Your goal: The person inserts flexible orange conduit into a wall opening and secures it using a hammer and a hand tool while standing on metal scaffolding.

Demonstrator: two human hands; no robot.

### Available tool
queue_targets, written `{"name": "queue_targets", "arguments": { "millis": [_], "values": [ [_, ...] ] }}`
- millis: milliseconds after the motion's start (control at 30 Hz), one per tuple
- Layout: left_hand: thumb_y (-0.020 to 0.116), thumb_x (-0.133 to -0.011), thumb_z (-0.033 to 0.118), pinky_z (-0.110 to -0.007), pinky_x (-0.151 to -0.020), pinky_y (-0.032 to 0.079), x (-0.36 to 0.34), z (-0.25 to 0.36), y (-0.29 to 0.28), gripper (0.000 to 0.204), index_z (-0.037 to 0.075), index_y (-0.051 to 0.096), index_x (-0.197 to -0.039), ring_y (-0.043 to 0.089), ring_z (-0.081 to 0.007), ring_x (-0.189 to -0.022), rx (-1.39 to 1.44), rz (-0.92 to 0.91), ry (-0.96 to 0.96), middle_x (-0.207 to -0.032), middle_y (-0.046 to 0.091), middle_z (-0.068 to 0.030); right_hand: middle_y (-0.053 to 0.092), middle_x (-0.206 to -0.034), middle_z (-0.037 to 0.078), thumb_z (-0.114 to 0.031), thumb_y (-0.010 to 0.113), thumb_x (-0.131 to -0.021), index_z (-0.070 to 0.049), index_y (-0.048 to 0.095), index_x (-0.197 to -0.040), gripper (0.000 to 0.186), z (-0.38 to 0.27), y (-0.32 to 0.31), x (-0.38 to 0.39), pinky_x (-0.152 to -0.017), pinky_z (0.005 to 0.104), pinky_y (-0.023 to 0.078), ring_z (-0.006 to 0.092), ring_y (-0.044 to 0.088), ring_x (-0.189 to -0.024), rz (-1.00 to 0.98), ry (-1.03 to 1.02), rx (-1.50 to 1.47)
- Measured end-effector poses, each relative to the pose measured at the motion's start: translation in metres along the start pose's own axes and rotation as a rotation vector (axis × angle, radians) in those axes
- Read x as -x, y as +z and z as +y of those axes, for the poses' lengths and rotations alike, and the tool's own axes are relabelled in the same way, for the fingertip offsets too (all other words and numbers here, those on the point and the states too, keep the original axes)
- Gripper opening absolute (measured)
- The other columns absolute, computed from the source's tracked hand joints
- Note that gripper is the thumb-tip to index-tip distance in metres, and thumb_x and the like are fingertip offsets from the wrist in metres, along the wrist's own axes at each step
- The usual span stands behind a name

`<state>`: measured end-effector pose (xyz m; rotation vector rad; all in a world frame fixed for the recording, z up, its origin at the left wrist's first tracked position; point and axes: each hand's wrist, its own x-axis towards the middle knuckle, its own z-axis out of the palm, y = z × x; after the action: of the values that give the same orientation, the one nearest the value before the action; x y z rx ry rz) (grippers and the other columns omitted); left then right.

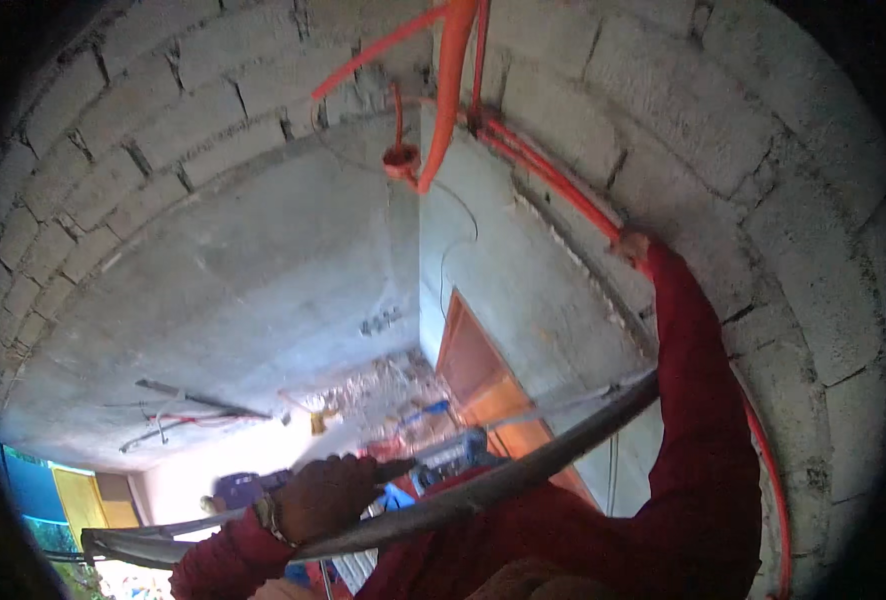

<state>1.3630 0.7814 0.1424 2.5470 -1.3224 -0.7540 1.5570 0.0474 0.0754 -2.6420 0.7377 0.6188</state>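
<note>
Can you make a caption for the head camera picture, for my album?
Raised high, the right hand touches orange pipes along a grey block wall.

A: Counts at your station?
B: Your hands: two, left hand (328, 500) and right hand (633, 245). Wristband (272, 518) on your left: one.
A: Conduit?
B: You've got two orange wall conduits (573, 192) running to your right hand. Thick orange conduit (451, 90), top center: one. Loose-ended orange conduit (378, 52), upper left: one. Lower-right orange conduit (771, 470): one. Some may be the same run, so can't give you a total.
A: Others?
B: Round orange junction box (401, 160): one. Brown door (478, 360): one. Yellow panel (81, 497): one. Concrete blocks (653, 100): dozens, exact count unclear.
</note>
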Motion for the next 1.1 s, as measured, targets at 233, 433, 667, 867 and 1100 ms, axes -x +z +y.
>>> {"name": "queue_targets", "arguments": {
  "millis": [233, 433, 667, 867, 1100],
  "values": [
    [0.046, -0.105, 0.037, -0.048, -0.063, 0.056, 0.001, 0.004, -0.025, 0.054, 0.034, 0.031, -0.156, 0.069, -0.0358, -0.077, 0.039, -0.129, 0.086, -0.097, 0.065, -0.0152, 0.059, -0.064, 0.006, -0.037, 0.078, -0.084, -0.003, 0.062, -0.087, 0.038, -0.029, 0.0, 0.06, -0.048, 0.0403, 0.048, 0.0195, 0.058, -0.053, 0.174, -0.002, -0.1],
    [0.045, -0.106, 0.039, -0.048, -0.065, 0.055, 0.006, -0.002, -0.017, 0.05, 0.03, 0.034, -0.154, 0.068, -0.037, -0.076, -0.04, -0.092, 0.093, -0.094, 0.064, -0.0173, 0.064, -0.075, 0.01, -0.038, 0.079, -0.082, -0.001, 0.063, -0.104, 0.046, -0.035, 0.014, 0.032, -0.049, 0.0413, 0.053, 0.0206, 0.061, -0.057, 0.141, -0.012, 0.039],
    [0.05, -0.102, 0.046, -0.049, -0.065, 0.053, 0.01, -0.001, -0.019, 0.043, 0.004, 0.057, -0.112, 0.068, -0.0381, -0.076, 0.03, -0.015, 0.092, -0.087, 0.067, -0.0191, 0.068, -0.117, 0.023, -0.021, 0.064, -0.085, -0.006, 0.064, -0.118, 0.036, -0.023, 0.043, 0.003, -0.096, 0.0471, 0.053, 0.0376, 0.066, -0.113, 0.426, -0.024, 0.217],
    [0.05, -0.103, 0.044, -0.051, -0.063, 0.05, 0.015, -0.001, -0.018, 0.04, 0.006, 0.057, -0.113, 0.067, -0.0379, -0.075, 0.001, 0.129, 0.212, -0.088, 0.067, -0.0203, 0.065, -0.12, 0.026, -0.021, 0.066, -0.085, 0.001, 0.047, -0.129, 0.053, -0.024, 0.044, 0.021, -0.091, 0.0507, 0.054, 0.0414, 0.065, -0.112, 0.473, 0.058, 0.188],
    [0.049, -0.103, 0.032, -0.046, -0.068, 0.054, 0.012, -0.017, 0.001, 0.05, 0.026, 0.041, -0.153, 0.07, -0.035, -0.082, -0.015, -0.043, 0.115, -0.094, 0.068, -0.0171, 0.058, -0.13, 0.028, -0.035, 0.068, -0.087, 0.004, 0.038, -0.136, 0.069, -0.065, 0.04, 0.041, -0.103, 0.0537, 0.047, 0.0427, 0.057, -0.124, 0.345, 0.045, 0.147]
  ]
}}
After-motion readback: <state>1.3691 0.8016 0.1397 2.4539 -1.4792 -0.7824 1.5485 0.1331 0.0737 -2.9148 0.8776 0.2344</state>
